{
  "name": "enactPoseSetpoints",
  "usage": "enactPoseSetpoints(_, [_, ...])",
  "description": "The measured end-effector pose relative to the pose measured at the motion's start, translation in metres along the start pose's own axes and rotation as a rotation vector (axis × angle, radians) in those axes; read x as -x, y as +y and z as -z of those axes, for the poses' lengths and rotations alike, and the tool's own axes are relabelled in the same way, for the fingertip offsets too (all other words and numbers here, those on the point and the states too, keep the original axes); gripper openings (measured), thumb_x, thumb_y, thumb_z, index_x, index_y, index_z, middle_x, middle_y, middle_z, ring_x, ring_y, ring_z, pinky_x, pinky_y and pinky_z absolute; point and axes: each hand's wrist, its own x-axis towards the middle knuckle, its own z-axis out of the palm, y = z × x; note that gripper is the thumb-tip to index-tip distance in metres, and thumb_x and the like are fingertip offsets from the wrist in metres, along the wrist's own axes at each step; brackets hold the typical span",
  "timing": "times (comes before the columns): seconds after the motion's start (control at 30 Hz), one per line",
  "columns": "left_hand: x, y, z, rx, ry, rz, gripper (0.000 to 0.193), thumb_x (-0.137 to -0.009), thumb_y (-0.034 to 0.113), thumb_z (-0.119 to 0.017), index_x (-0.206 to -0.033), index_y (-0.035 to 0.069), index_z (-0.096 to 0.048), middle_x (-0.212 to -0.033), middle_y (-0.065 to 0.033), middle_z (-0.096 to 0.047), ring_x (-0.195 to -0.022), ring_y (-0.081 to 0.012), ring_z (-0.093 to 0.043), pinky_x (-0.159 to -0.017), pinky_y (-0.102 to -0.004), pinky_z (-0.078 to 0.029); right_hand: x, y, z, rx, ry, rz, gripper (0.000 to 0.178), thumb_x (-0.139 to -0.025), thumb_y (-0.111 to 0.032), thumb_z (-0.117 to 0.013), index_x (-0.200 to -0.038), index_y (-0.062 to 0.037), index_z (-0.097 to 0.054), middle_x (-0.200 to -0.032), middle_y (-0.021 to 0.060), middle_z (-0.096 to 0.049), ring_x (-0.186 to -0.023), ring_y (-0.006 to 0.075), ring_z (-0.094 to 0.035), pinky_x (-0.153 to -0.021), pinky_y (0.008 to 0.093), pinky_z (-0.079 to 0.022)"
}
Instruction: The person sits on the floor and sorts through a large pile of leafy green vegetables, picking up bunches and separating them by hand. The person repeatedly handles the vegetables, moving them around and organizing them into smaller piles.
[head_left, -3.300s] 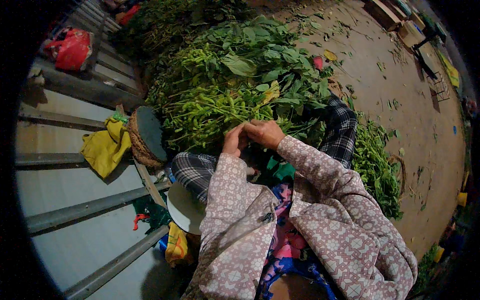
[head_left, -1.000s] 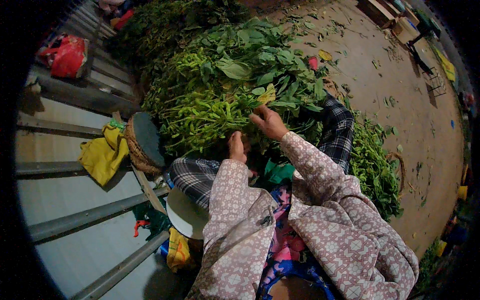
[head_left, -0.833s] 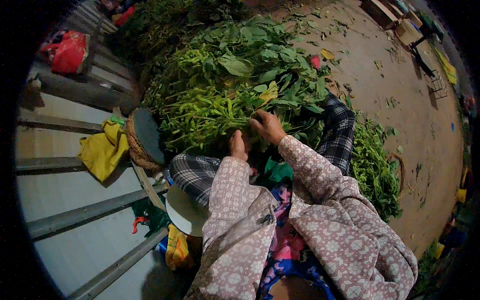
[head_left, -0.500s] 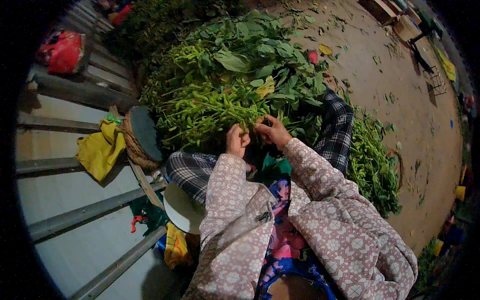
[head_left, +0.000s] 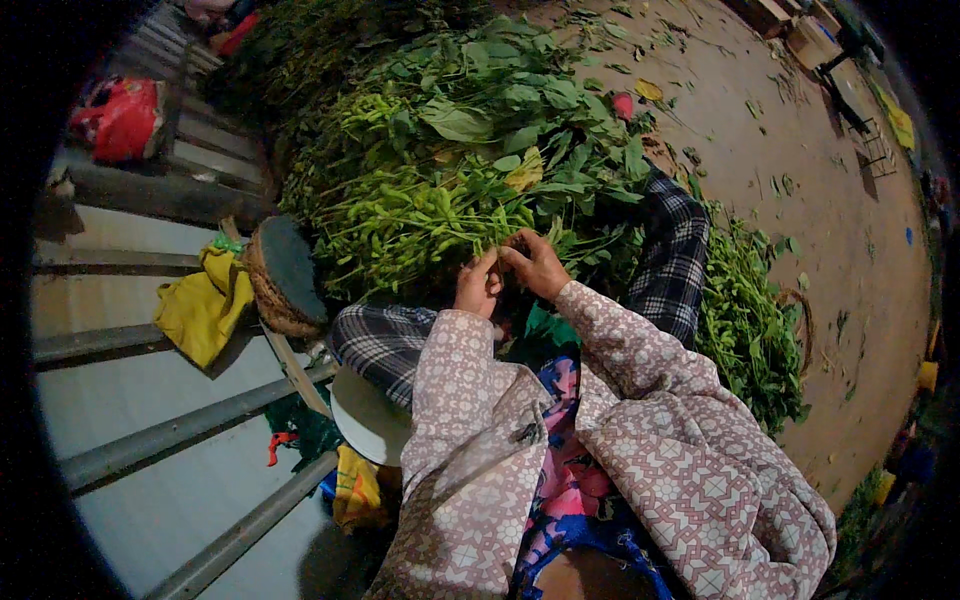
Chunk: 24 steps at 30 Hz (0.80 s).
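head view: left hand [head_left: 478, 286] just beside right hand [head_left: 536, 266], near green pods [head_left: 425, 215].

No readable text, labels, numbers or signs anywhere; no legible print on red bag [head_left: 128, 120] at far left or on yellow packet [head_left: 357, 490] at near left.

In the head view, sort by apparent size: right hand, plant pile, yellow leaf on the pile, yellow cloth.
Largest to smallest:
plant pile
yellow cloth
right hand
yellow leaf
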Motion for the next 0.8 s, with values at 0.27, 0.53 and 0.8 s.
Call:
enactPoseSetpoints(0.27, [-0.014,-0.016,0.008,0.06,0.041,-0.015,0.011,-0.087,0.02,-0.057,-0.092,0.011,-0.06,-0.074,0.0029,-0.057,-0.052,-0.0037,-0.041,-0.042,-0.0183,-0.032,0.014,-0.017,0.002,0.305,-0.178,-0.089,0.024,-0.094,-0.025,-0.039,-0.095,-0.0025,-0.047,-0.071,0.0056,-0.056,-0.062,0.0196,-0.055,-0.058,0.0312,-0.045])
enactPoseSetpoints(0.53, [-0.001,0.001,-0.004,0.031,-0.029,0.019,0.015,-0.082,0.025,-0.064,-0.081,0.013,-0.055,-0.069,0.0052,-0.051,-0.05,-0.0019,-0.04,-0.039,-0.0176,-0.029,0.01,-0.018,0.011,-0.329,-0.34,-0.275,0.022,-0.094,-0.026,-0.038,-0.09,-0.0065,-0.048,-0.064,-0.0005,-0.048,-0.043,0.0084,-0.032,-0.038,0.0231,-0.027])
enactPoseSetpoints(0.8, [-0.001,-0.003,-0.006,0.111,0.006,0.092,0.012,-0.084,0.02,-0.061,-0.081,0.008,-0.059,-0.069,0.0004,-0.056,-0.05,-0.0075,-0.046,-0.042,-0.0185,-0.031,0.008,-0.05,0.018,-0.761,-0.41,-0.763,0.019,-0.094,-0.025,-0.04,-0.086,-0.0094,-0.048,-0.061,-0.0026,-0.046,-0.04,0.0049,-0.028,-0.035,0.0196,-0.018])
